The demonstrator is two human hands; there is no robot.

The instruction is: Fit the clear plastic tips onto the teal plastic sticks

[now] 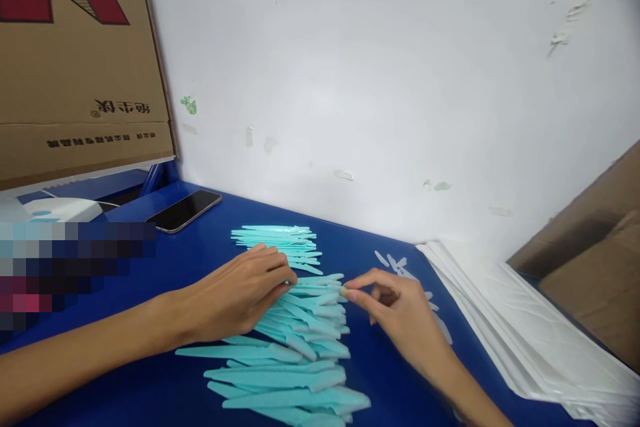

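Several flat turquoise plastic knives [300, 340] lie spread in a long row on the blue table [380, 360], with a neater stack [280, 240] at the far end. My left hand [240, 297] rests palm down on the row's left side, its fingers curled onto the knives. My right hand [397, 307] comes in from the right. Its thumb and forefinger pinch the end of one knife at the row's right edge.
A black phone [185, 210] lies at the back left beside a white device [60, 209]. A cardboard box [75, 60] stands behind them. A stack of clear plastic bags [530, 340] lies at the right, with another carton [595, 267] beyond. A white wall [375, 80] closes the back.
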